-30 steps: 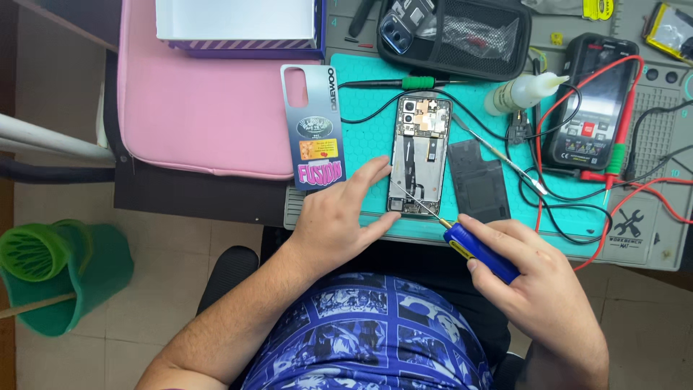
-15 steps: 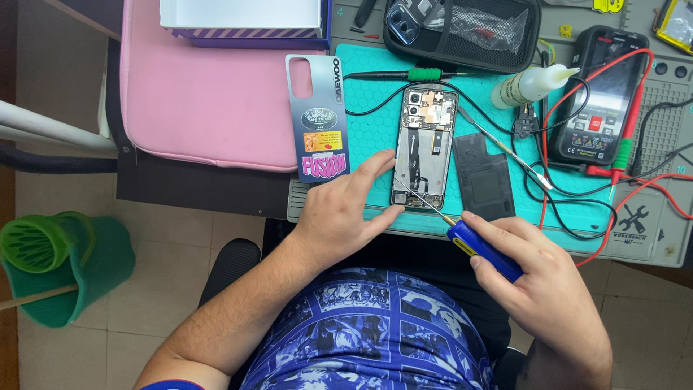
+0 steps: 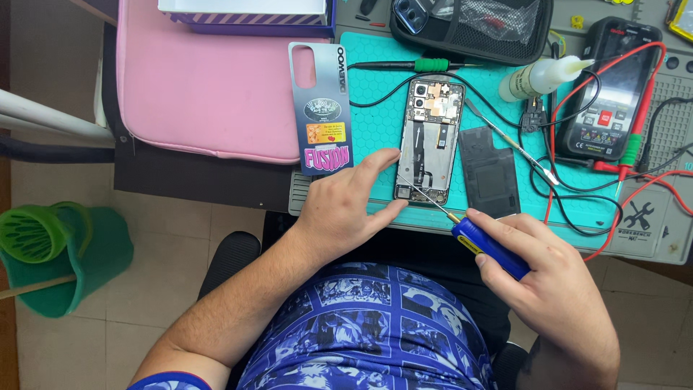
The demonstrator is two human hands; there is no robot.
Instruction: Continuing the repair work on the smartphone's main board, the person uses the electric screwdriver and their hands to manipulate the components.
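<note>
Surface (image 3: 180,173): dark, pink padded case (image 3: 209,87) laid across left end.
Teal mat (image 3: 382,123): spread at near edge as work bed.
Opened phone (image 3: 427,141): flat at mat's middle, innards up for access.
Left hand (image 3: 346,206): grip apart, thumb and forefinger braced against phone's lower left corner, steadying it.
Right hand (image 3: 548,289): grip clamped on blue screwdriver (image 3: 487,245), tip angled into phone's lower end.

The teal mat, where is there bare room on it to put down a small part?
On the teal mat, one bare patch lies between the phone back cover and the opened phone. A narrow strip runs along the near edge below the black battery. The right side is crowded with the multimeter, its red and black leads, tweezers and glue bottle.
</note>
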